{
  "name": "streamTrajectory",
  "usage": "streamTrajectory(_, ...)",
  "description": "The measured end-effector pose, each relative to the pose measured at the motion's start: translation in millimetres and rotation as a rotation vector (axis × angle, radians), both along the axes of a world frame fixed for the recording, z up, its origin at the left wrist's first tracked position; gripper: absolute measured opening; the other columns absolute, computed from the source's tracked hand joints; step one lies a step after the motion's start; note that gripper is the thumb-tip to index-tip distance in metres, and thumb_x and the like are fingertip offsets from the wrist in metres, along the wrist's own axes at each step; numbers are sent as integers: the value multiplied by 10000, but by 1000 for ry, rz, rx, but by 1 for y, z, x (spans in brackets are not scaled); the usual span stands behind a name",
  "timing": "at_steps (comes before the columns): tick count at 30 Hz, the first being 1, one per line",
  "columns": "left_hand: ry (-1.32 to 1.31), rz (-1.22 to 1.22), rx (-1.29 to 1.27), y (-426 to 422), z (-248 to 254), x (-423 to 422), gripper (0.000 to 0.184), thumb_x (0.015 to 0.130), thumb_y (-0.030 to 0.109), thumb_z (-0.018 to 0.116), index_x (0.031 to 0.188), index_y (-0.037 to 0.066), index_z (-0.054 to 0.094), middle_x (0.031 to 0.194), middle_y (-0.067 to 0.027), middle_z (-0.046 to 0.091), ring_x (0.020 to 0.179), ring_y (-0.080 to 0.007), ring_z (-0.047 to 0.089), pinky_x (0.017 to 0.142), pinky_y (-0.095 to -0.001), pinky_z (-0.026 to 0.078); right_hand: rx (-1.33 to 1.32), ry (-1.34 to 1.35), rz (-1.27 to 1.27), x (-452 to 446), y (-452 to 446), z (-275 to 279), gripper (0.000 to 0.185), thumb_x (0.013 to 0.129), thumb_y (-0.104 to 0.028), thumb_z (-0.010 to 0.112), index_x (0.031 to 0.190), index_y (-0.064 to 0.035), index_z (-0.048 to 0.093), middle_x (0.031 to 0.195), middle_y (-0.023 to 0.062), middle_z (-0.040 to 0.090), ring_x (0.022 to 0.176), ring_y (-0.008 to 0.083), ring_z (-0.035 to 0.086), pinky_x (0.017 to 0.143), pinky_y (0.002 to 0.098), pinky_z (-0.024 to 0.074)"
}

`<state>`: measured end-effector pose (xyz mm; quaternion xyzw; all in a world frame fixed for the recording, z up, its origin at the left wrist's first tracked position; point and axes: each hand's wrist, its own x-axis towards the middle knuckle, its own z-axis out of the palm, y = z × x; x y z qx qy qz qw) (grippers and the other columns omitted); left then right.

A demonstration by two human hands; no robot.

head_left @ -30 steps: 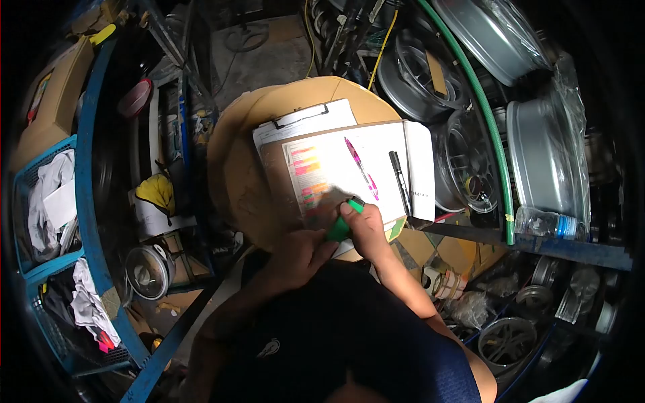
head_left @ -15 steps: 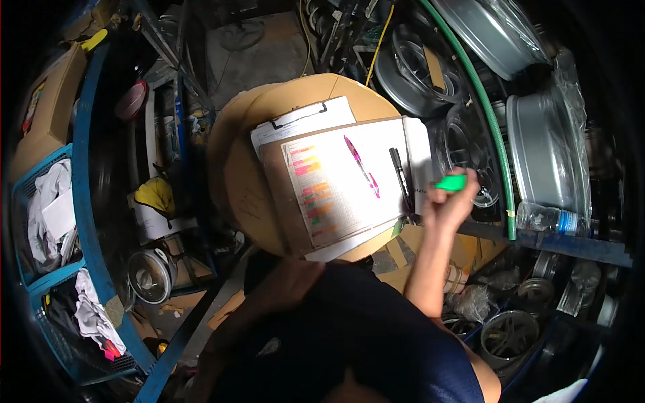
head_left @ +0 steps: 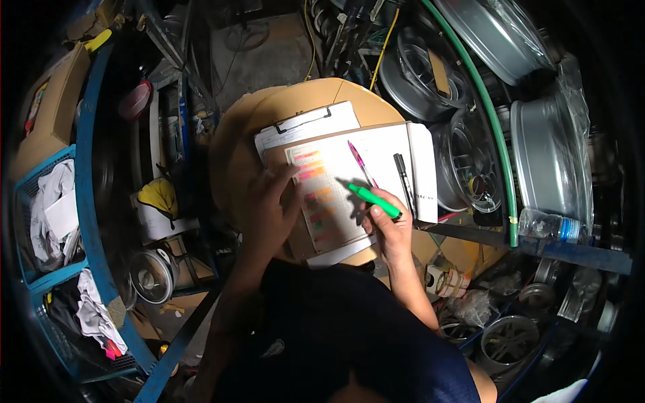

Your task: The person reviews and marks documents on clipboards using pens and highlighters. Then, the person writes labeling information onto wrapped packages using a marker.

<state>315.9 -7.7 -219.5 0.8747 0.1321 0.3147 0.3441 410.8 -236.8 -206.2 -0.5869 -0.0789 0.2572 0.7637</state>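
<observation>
In the head view, my right hand [head_left: 392,234] is closed around a green highlighter [head_left: 377,200]. Its tip points up and left over a printed sheet [head_left: 341,201] that has pink, orange and green marked rows on its left side. My left hand [head_left: 274,207] reaches over the sheet's left edge with fingers stretched out, holding nothing that I can see. A pink pen [head_left: 357,156] and a black marker [head_left: 404,176] lie on the papers. Behind them, a clipboard [head_left: 316,121] with a white sheet is partly covered.
The papers rest on a round cardboard-topped surface [head_left: 235,114]. Silver wheel rims [head_left: 552,161] crowd the right side behind a green bar [head_left: 494,127]. A plastic bottle [head_left: 551,226] lies there. Blue crates [head_left: 50,279] with cloths stand at left.
My right hand has come left from beyond the papers, bringing the highlighter over the sheet. My left hand has moved up from near my body to the sheet's left edge.
</observation>
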Motion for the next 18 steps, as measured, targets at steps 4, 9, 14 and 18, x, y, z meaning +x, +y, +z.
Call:
streamTrajectory(4, 252, 11, 59, 6, -4, 0, 256, 940, 164, 730, 1194, 157, 754, 923, -103, 630, 815, -289, 664, 707, -395, 543, -36, -10, 45, 6, 6, -7, 284, 988, -50, 695, 1254, 28, 635, 893, 97, 700, 654, 115, 624, 596, 249, 504)
streamTrajectory(9, 195, 50, 89, 6, -26, 0, 217, 908, 200, 759, 1123, 172, 771, 898, -87, 623, 787, -289, 654, 676, -410, 542, 68, -105, -17, 15, 34, -17, 279, 965, -40, 729, 1221, 22, 638, 912, 116, 719, 690, 116, 651, 607, 253, 533)
streamTrajectory(14, 144, 56, 1, 9, -29, 1, 177, 879, 194, 784, 1054, 167, 776, 881, -71, 621, 758, -260, 653, 654, -401, 541, -61, -122, 61, 16, 58, -17, 248, 944, -46, 762, 1171, 25, 691, 1032, 118, 742, 798, 129, 684, 727, 240, 558)
streamTrajectory(18, 229, 81, 9, 10, -18, -1, 205, 842, 141, 811, 1045, 133, 783, 893, -66, 660, 823, -257, 685, 704, -368, 559, -174, -384, 157, 28, 63, -24, 241, 884, 9, 793, 1116, -8, 731, 1053, 85, 743, 924, 131, 691, 820, 253, 545)
